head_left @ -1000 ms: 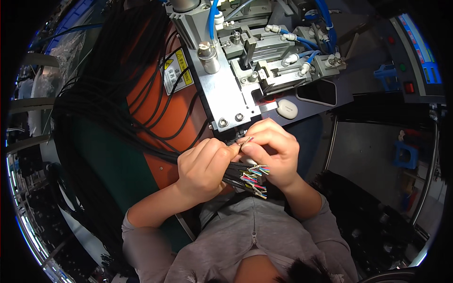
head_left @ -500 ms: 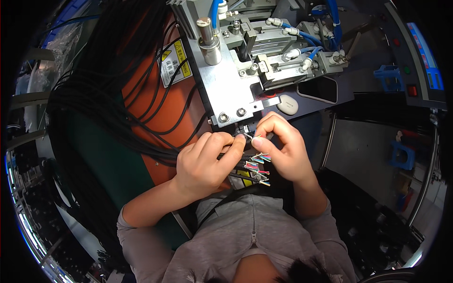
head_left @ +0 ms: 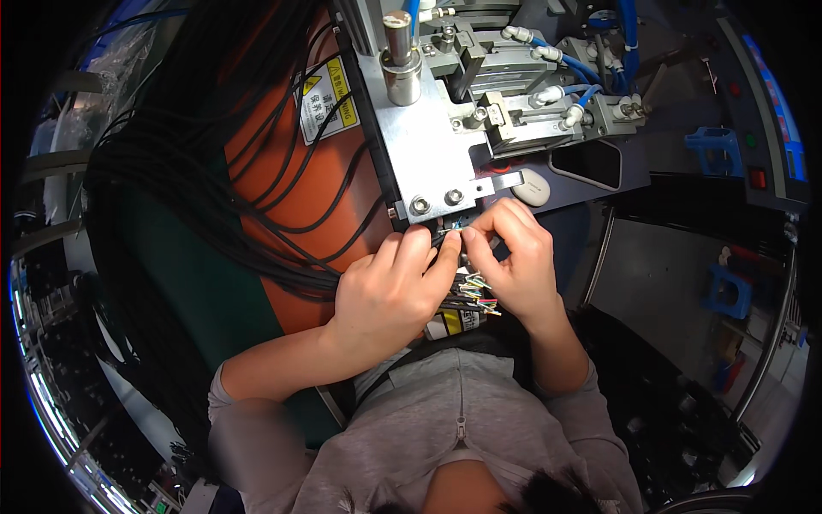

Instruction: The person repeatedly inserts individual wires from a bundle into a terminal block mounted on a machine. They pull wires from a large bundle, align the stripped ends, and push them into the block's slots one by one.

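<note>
My left hand (head_left: 385, 287) is closed, its thumb and forefinger pinching thin wires (head_left: 456, 228) at the end of a black cable, just below the front edge of a metal machine plate (head_left: 428, 163). Close beside it, my right hand (head_left: 518, 265) is closed too, thumb and forefinger together at the same wire tips; the fingers partly hide what is between them. Under my left hand several more black cables stick out, their stripped ends showing multicoloured wires (head_left: 481, 301). A small part of the machine below the plate is mostly covered by my fingers.
A thick bundle of black cables (head_left: 205, 184) runs across the orange surface (head_left: 300, 188) at left. Pneumatic cylinders (head_left: 539, 116) with blue hoses stand on the machine. A phone (head_left: 586, 164) and a white oval case (head_left: 530, 187) lie to the right. Blue stools (head_left: 728, 289) are farther right.
Both hands have moved slightly up, bringing the pinched wires closer to the plate's front edge. The whole machine appears shifted a little to the right in the view.
</note>
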The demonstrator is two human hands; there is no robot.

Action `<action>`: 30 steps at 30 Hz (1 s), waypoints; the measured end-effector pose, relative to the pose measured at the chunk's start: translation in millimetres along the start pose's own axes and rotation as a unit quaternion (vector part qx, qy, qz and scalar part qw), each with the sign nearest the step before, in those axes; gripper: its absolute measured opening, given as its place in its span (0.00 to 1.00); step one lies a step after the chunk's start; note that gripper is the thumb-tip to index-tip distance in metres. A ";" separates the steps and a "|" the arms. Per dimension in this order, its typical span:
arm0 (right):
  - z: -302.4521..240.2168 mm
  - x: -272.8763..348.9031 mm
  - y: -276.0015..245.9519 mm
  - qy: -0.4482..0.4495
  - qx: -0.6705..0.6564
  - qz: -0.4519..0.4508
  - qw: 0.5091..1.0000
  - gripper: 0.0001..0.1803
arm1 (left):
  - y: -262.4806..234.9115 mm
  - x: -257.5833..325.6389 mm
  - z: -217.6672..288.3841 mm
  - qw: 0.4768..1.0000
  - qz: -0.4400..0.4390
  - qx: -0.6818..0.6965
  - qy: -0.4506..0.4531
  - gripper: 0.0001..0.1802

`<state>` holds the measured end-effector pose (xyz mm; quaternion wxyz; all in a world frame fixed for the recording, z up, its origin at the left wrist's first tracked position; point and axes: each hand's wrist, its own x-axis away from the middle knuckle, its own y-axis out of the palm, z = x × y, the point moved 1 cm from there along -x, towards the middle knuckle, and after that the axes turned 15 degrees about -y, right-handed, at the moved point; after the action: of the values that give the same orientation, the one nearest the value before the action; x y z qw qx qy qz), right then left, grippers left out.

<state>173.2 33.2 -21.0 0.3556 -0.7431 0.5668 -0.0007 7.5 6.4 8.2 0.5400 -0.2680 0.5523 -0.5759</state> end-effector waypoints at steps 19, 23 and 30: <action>14.7 5.0 13.0 0.134 -0.163 0.054 0.976 0.05 | 7.1 -4.7 -8.8 0.998 0.041 0.042 0.013 0.16; 5.8 -5.4 10.3 -0.116 0.002 0.107 0.987 0.07 | 5.1 -6.8 -9.6 0.998 0.049 0.044 0.015 0.14; 16.4 5.7 9.3 0.070 -0.124 0.088 0.986 0.05 | -10.6 2.5 -3.4 0.999 0.001 -0.041 0.002 0.11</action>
<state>174.1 36.0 -40.4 0.2194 -0.7264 0.6494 0.0492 0.3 3.2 16.4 0.5280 -0.2887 0.5764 -0.5529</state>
